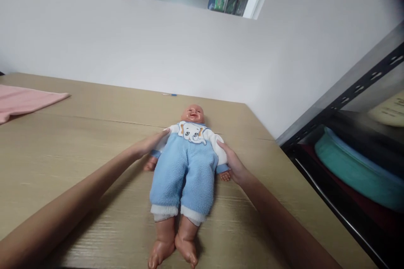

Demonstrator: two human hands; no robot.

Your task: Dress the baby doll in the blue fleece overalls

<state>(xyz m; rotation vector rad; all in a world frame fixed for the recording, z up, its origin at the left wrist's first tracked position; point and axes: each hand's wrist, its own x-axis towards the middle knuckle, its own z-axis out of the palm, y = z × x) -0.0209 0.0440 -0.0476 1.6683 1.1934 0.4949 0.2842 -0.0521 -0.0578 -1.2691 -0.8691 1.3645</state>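
A baby doll (186,164) lies on its back on the wooden table (104,155), head toward the wall and bare feet toward me. It wears a fluffy light-blue outfit with white sleeves, white cuffs at the legs and an elephant face on the chest. My left hand (155,141) grips the sleeved arm on the left of the picture, thumb on top near the shoulder. On the other side, my right hand (235,164) holds the opposite sleeve, its thumb against the white cloth. Most fingers of both hands are hidden beside or beneath the doll's arms.
A pink cloth (28,100) lies at the table's left. Near the back edge is a small blue-and-white pen-like object (169,94). A white wall (142,42) rises behind. At the right stands a dark metal shelf (344,96) holding a teal basin-like item (353,168).
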